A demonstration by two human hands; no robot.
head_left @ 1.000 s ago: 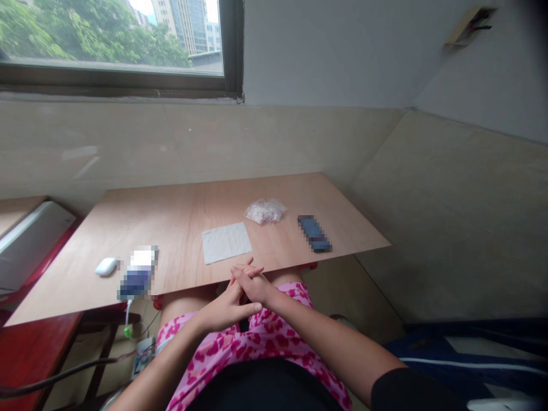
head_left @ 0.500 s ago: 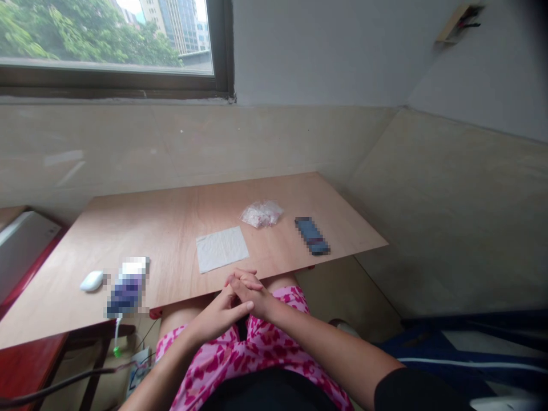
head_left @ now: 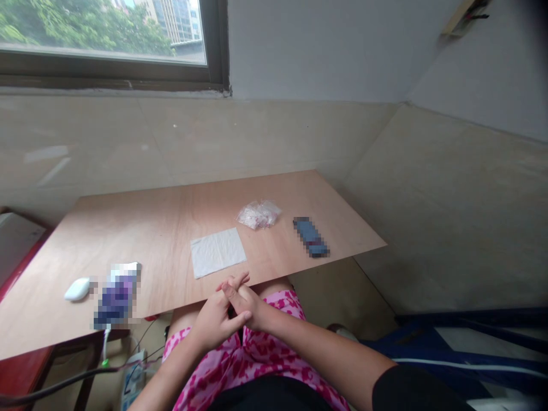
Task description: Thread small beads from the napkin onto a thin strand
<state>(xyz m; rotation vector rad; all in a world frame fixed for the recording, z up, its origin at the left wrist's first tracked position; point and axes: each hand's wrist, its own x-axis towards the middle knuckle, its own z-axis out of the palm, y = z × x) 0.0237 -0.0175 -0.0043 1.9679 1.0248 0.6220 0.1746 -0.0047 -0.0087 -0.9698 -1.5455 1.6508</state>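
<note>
My left hand (head_left: 214, 321) and my right hand (head_left: 248, 302) are clasped together over my lap, at the table's front edge. Their fingers are closed and interlaced, and no object shows in either. Just beyond them a white square cloth or tissue (head_left: 218, 252) lies flat on the wooden table (head_left: 162, 228). Behind it, slightly right, is a clear plastic bag (head_left: 259, 215) with small pale contents. A blurred-out dark phone (head_left: 311, 237) rests to the right. On the left are another blurred-out phone (head_left: 117, 294), with a white cable at its near end, and a white rounded object (head_left: 77, 289).
A tiled wall (head_left: 192, 137) stands behind the table, below a window (head_left: 103, 34). Under the table's left part are a power strip (head_left: 135, 374) and cables. Blue material (head_left: 411, 342) lies at the lower right. Pink patterned clothing (head_left: 274, 354) covers my lap.
The view has shifted a little, so the things on the table's left appear farther left and lower. My hands stay clasped, with small finger movement; the table items have not visibly moved on it.
</note>
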